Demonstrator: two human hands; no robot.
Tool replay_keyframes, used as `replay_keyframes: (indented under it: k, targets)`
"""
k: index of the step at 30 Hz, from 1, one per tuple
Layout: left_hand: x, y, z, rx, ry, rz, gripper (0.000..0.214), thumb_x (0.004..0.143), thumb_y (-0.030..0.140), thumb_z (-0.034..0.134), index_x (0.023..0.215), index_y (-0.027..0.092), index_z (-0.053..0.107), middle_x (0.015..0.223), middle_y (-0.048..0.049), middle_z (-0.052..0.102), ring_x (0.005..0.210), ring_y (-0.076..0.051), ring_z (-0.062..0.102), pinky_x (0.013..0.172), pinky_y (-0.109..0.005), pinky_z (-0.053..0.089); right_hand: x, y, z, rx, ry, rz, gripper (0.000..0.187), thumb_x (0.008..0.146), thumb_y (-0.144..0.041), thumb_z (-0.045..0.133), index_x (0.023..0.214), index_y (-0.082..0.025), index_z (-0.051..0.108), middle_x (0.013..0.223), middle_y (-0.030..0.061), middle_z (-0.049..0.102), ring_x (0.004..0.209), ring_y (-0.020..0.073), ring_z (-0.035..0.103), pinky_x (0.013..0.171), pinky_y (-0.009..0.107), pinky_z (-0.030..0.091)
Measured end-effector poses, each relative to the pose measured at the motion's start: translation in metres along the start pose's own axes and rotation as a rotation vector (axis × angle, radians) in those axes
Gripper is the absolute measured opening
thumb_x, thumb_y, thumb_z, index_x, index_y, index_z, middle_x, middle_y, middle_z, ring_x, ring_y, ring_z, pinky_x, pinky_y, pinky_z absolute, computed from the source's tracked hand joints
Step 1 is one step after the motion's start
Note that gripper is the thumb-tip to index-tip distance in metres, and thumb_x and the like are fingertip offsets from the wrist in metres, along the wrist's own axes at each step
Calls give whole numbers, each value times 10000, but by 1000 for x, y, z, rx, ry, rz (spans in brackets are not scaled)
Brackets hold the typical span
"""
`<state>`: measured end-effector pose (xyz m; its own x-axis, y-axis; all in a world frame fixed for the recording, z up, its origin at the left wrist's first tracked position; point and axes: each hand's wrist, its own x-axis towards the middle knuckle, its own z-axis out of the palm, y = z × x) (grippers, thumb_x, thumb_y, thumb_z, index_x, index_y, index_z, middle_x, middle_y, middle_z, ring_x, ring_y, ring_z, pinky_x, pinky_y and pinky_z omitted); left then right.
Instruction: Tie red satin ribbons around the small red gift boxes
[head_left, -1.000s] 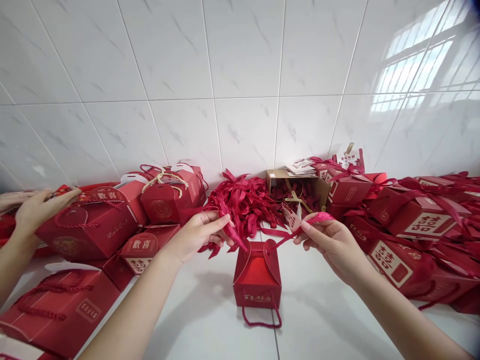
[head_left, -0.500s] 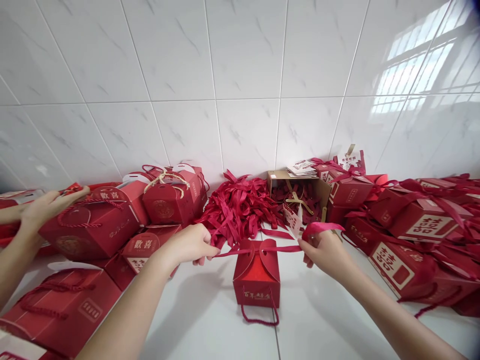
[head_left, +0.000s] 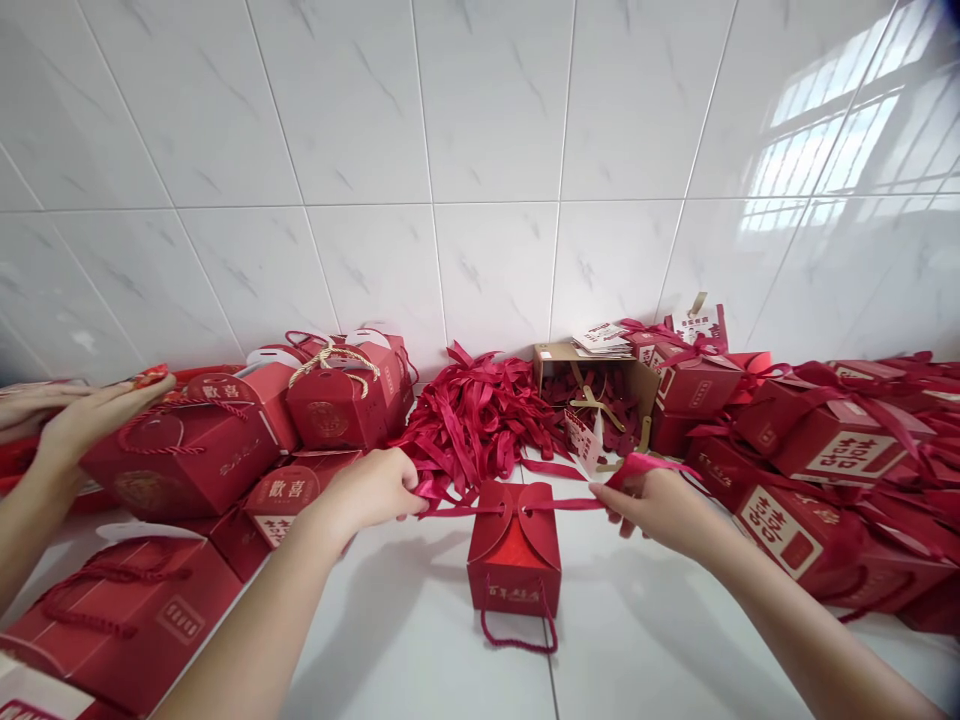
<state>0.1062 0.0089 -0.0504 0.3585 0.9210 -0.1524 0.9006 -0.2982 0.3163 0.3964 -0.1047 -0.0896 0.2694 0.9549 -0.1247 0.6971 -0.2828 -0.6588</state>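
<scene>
A small red gift box [head_left: 514,560] with a rope handle stands upright on the white tiled surface between my hands. A red ribbon [head_left: 574,504] runs through the two holes at its top and stretches out to both sides. My left hand [head_left: 379,490] is closed on the ribbon's left end, fingers pinched. On the other side my right hand [head_left: 649,500] pinches the ribbon's right part, with a loose tail lying over the fingers. The box's curved top flaps are folded inward.
Behind the box lie a heap of red ribbons [head_left: 484,415] and an open carton [head_left: 641,385] of tags. Red boxes with handles [head_left: 180,455] stand at left, ribbon-tied boxes [head_left: 851,445] at right. Another person's hand [head_left: 90,415] reaches in at far left. A tiled wall [head_left: 495,130] stands behind.
Both hands still hold the ribbon taut, with slight shifts. The ribbon's tail at my right hand has dropped rightward. The other person's hands at far left moved a little.
</scene>
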Motion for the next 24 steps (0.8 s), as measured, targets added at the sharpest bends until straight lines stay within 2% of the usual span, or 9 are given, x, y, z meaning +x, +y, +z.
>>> replay_keyframes:
  k: [3, 7, 11, 13, 16, 21, 24]
  targets:
    - [2, -8, -10, -116, 147, 25, 253, 640, 407, 597, 537, 179, 563, 530, -16, 618, 514, -161, 554, 457, -225, 334, 0, 3, -8, 119, 81, -60, 423, 809, -554, 498, 725, -173, 660, 686, 61, 691, 643, 183, 620, 591, 277, 454]
    - [-8, -9, -28, -405, 205, 91, 297, 688, 466, 615, 640, 174, 648, 623, -37, 675, 603, -192, 613, 547, -254, 444, -3, 4, -14, 287, 64, -258, 415, 812, -562, 514, 834, -179, 670, 713, 59, 674, 661, 175, 589, 611, 284, 459]
    - [-24, -2, -38, -657, 280, 165, 290, 716, 456, 645, 639, 179, 679, 645, -42, 691, 617, -174, 607, 602, -263, 481, -8, -4, -14, 578, 143, -346, 360, 783, -505, 609, 898, -166, 646, 674, 52, 647, 634, 166, 588, 583, 269, 464]
    - [-28, 2, -39, -786, 286, 228, 231, 698, 412, 691, 727, 183, 708, 665, -40, 694, 640, -167, 610, 614, -260, 484, -9, -11, -13, 696, 169, -386, 337, 794, -486, 609, 887, -165, 645, 698, 50, 643, 627, 156, 592, 584, 262, 469]
    - [-29, 6, -39, -930, 264, 319, 241, 670, 343, 742, 854, 189, 721, 680, -33, 690, 676, -155, 613, 609, -238, 470, -10, -22, -13, 760, 242, -455, 310, 810, -466, 600, 866, -168, 664, 689, 31, 625, 596, 119, 556, 549, 226, 444]
    - [-28, 21, -39, -1086, 275, 383, 198, 687, 333, 738, 806, 174, 724, 734, -25, 680, 693, -116, 587, 590, -192, 439, -5, -43, -18, 883, 358, -454, 322, 714, -431, 710, 913, -180, 676, 647, 12, 618, 556, 115, 547, 470, 205, 415]
    - [-28, 30, -39, -1101, 298, 402, 208, 711, 347, 720, 825, 173, 721, 762, -18, 670, 676, -97, 565, 597, -188, 435, -3, -55, -24, 863, 385, -490, 372, 762, -481, 636, 962, -169, 669, 698, 35, 647, 519, 114, 538, 446, 219, 411]
